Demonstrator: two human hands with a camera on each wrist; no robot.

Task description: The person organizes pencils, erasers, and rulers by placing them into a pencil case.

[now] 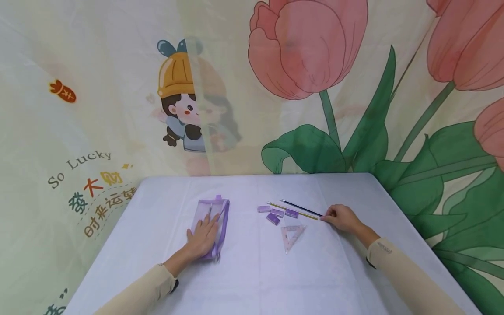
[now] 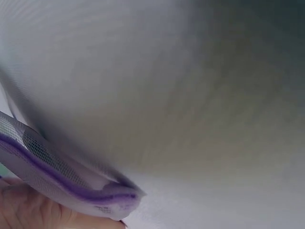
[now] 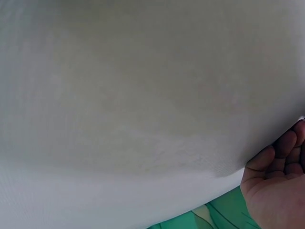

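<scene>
Pinching the near end of a dark pencil [image 1: 301,208] between thumb and fingertips, the right hand [image 1: 342,217] rests at the right of a small group of stationery; the pencil extends from the grip toward the upper left. A yellow pencil [image 1: 307,215] lies just beside it, its end near the fingertips. Four purple erasers [image 1: 273,218] sit around the yellow pencil's left part, with a clear triangular set square [image 1: 293,228] nearer the person. Well to the left, the left hand [image 1: 202,238] lies flat, fingers spread, on a mesh pencil case [image 1: 224,223] with purple trim. Everything rests on a white-covered table [image 1: 256,280]. Behind hangs a pale backdrop [image 1: 118,65] printed with pink tulips, a cartoon child in a yellow hat and lettering.
</scene>
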